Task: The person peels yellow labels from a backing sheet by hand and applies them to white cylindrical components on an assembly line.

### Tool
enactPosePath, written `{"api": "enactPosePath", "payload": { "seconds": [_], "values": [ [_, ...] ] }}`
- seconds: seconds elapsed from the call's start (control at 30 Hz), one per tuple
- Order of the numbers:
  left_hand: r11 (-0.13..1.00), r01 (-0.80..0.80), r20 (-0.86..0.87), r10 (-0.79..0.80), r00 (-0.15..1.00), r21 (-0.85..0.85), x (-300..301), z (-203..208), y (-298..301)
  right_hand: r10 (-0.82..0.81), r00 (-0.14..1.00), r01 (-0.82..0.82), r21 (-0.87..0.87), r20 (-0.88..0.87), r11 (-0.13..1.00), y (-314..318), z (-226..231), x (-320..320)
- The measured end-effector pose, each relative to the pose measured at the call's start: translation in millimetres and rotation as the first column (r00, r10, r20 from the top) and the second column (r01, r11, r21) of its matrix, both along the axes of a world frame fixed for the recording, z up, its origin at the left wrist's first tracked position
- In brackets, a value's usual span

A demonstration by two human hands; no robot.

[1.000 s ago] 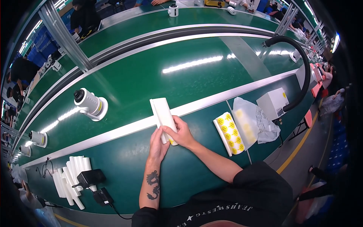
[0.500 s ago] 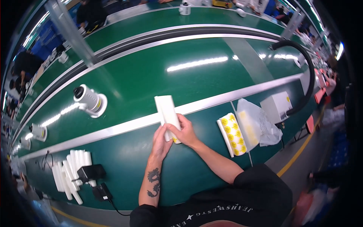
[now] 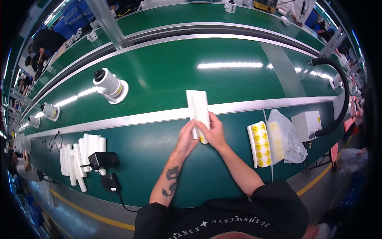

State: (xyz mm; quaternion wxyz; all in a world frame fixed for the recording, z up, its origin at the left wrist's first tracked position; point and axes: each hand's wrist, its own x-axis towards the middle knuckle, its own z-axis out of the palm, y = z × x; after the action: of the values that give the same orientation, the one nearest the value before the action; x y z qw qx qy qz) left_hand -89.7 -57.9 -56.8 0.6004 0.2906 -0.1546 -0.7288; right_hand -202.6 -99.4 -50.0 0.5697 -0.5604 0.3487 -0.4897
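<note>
Both my hands hold a partly rolled white sticker sheet point(image 3: 201, 104) above the table's near section. Yellow stickers show at its lower end. My left hand point(image 3: 186, 140) closes on the lower left edge, fingers partly hidden behind the sheet. My right hand point(image 3: 215, 132) grips the right side, its thumb pressed across the front. To the right lies another rolled sheet with round yellow stickers point(image 3: 261, 145), beside a clear plastic bag point(image 3: 288, 139) holding something yellow and white.
At the left are several white paper rolls point(image 3: 81, 153) and black power adapters point(image 3: 104, 160) with a cable. White devices, one with a black knob point(image 3: 111, 87), stand on the green belt point(image 3: 167, 75). A white box point(image 3: 307, 124) and black hose point(image 3: 343, 91) are at right. People work farther off.
My view has swung a little, so the whole scene sits farther right in the picture. Both hands keep hold of the sticker sheet, with little change in grip.
</note>
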Motion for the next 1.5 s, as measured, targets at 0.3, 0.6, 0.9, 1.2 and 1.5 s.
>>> {"api": "enactPosePath", "payload": {
  "seconds": [0.3, 0.6, 0.9, 1.2, 1.5],
  "values": [
    [0.999, -0.035, -0.005, 0.035, 0.999, -0.004, -8, -3, -6, -0.014, 0.999, 0.015, -0.025, 0.051, 1.0, -2, -11, -8],
    [0.999, -0.02, 0.084, 0.024, 0.996, -0.051, -2, 0, 1, 0.081, 0.997, -0.081, 0.026, 0.005, 0.996, 0, 11, -15],
    [1.0, -0.03, 0.092, 0.03, 0.995, -0.004, -3, 14, 0, -0.039, 0.954, 0.014, 0.086, 0.298, 0.996, -3, 6, -1],
    [0.999, -0.034, 0.133, 0.036, 0.99, -0.015, 0, 6, 1, 0.059, 0.965, -0.081, 0.077, 0.256, 0.994, -4, -3, -10],
    [0.999, -0.053, 0.105, 0.053, 0.993, -0.007, -9, 17, 2, 0.131, 0.978, -0.139, 0.043, 0.163, 0.989, -5, -4, -11]
  ]
}}
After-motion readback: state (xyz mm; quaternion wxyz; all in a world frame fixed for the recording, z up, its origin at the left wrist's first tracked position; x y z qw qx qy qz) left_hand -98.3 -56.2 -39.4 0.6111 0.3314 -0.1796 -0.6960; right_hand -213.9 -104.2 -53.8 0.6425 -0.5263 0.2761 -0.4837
